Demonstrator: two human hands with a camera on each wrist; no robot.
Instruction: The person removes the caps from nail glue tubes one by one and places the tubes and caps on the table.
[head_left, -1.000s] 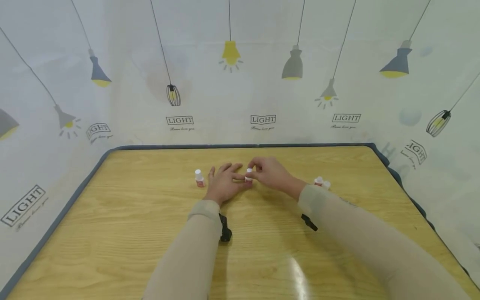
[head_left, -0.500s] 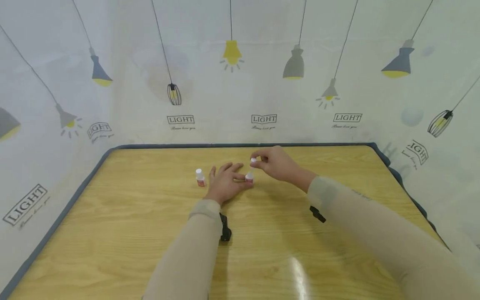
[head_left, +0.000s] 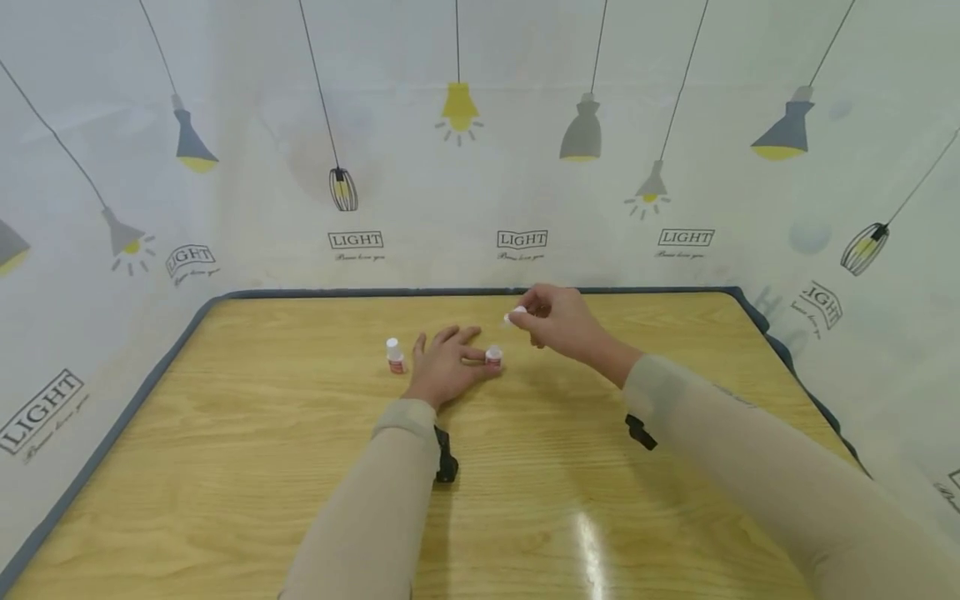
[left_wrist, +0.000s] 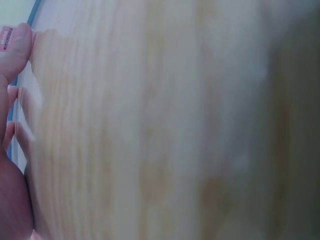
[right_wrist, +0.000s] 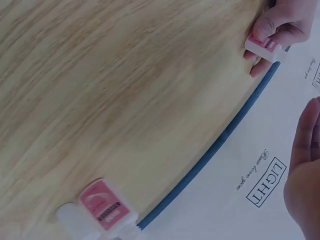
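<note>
A small white bottle (head_left: pixel 492 359) with a red label stands on the table without its cap. My left hand (head_left: pixel 447 367) rests on the table and holds this bottle between thumb and index finger, the other fingers spread. Just beyond and to the right, my right hand (head_left: pixel 561 321) pinches a white cap (head_left: pixel 517 313) in the air, apart from the bottle. A small pale tip shows below the cap. The right wrist view also shows the held bottle (right_wrist: pixel 264 47) in the left hand; the right hand (right_wrist: pixel 305 165) is cut off by the frame edge there.
A capped bottle (head_left: pixel 395 357) stands left of my left hand. Another labelled bottle (right_wrist: pixel 107 206), with a white cap (right_wrist: pixel 76 221) beside it, appears in the right wrist view. The right sleeve (head_left: pixel 712 417) crosses the wooden table (head_left: pixel 225 467); a printed wall lies behind.
The cap has come off the bottle: my right hand has lifted it up and to the right, then tilted it. The left hand stays in place on the bottle.
</note>
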